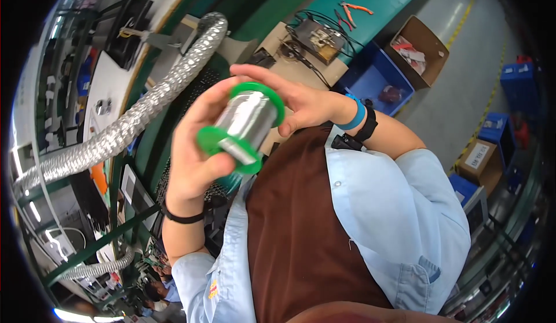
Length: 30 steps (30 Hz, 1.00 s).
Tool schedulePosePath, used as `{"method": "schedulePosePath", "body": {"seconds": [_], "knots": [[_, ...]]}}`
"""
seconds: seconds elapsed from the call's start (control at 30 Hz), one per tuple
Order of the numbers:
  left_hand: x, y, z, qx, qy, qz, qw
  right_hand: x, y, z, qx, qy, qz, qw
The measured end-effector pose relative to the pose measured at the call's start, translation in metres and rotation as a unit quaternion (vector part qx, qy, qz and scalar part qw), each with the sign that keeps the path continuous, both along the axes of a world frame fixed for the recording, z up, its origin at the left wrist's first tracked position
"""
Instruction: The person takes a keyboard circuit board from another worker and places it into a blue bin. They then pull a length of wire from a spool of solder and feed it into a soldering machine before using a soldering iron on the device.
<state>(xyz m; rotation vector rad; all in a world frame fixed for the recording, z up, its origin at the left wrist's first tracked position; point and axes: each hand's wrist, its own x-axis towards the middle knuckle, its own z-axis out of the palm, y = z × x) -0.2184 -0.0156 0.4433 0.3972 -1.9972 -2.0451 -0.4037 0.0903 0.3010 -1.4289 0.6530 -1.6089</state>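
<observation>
A spool of solder wire [248, 113], silvery with green end flanges, is held up in front of my chest. It is tilted, one flange facing up and to the right. My left hand [194, 140] wraps the lower flange, its thumb pressed near a white label. The upper flange rests in my right hand [298, 100], fingers reaching over the top and thumb at the side. A black band circles my left wrist; my right wrist carries a blue strap and a black one.
A silver flexible duct [145, 111] runs along the left. Beyond my hands, a soldering station [321, 42] with tangled black cables stands on the bench, near orange-handled pliers [350, 11]. To the right are a blue bin [373, 71] and a cardboard box [434, 56] holding bagged items.
</observation>
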Motion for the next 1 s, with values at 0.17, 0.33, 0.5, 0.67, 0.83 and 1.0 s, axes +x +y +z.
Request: {"method": "schedulePosePath", "body": {"seconds": [0.17, 0.33, 0.5, 0.67, 0.83, 1.0], "knots": [[-0.043, 0.013, -0.062, 0.159, -0.077, -0.038, 0.983, -0.010, 0.051, -0.040, 0.058, -0.113, -0.065, 0.990], [-0.078, 0.011, -0.084, -0.033, -0.205, -0.084, 0.975, -0.016, 0.079, -0.069, 0.129, -0.168, -0.133, 0.968], [-0.125, 0.009, -0.081, -0.474, -0.130, -0.148, 0.858, -0.035, 0.092, -0.091, 0.174, -0.243, -0.151, 0.942], [-0.160, 0.027, -0.088, -0.452, -0.146, -0.166, 0.864, -0.045, 0.090, -0.105, 0.146, -0.217, -0.172, 0.950], [-0.204, 0.031, -0.104, -0.452, -0.073, -0.083, 0.885, -0.048, 0.080, -0.100, 0.180, -0.160, -0.126, 0.963], [-0.245, -0.002, -0.108, -0.621, -0.011, -0.128, 0.774, -0.059, 0.100, -0.073, 0.155, -0.012, -0.236, 0.959]]}}
